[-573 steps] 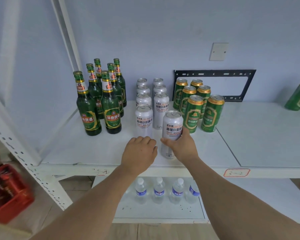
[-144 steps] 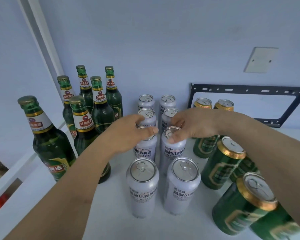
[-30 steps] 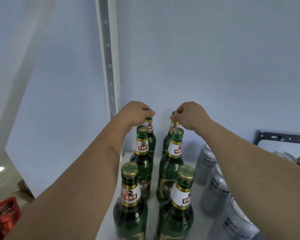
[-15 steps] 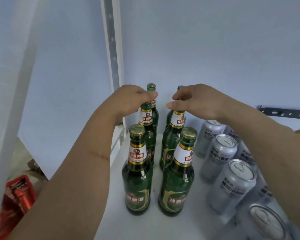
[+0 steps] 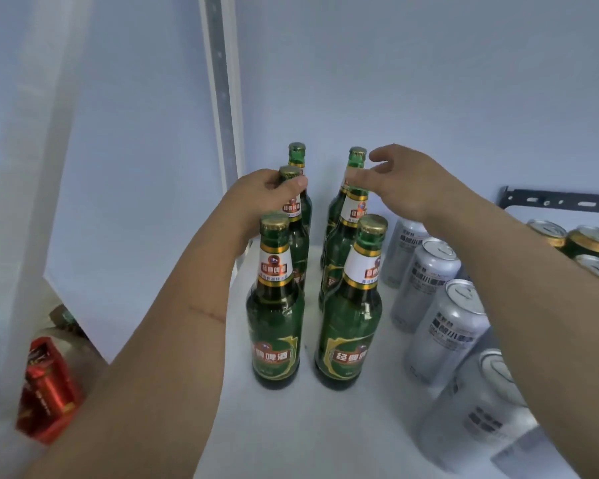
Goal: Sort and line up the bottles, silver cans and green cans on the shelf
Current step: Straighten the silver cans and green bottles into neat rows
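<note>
Six green bottles stood upright on white shelf, two columns of three. Left hand gripped neck of middle-left bottle. Right hand pinched top of middle-right bottle, remaining fingers loose. Silver cans lined just right of bottles; green cans beyond.
</note>
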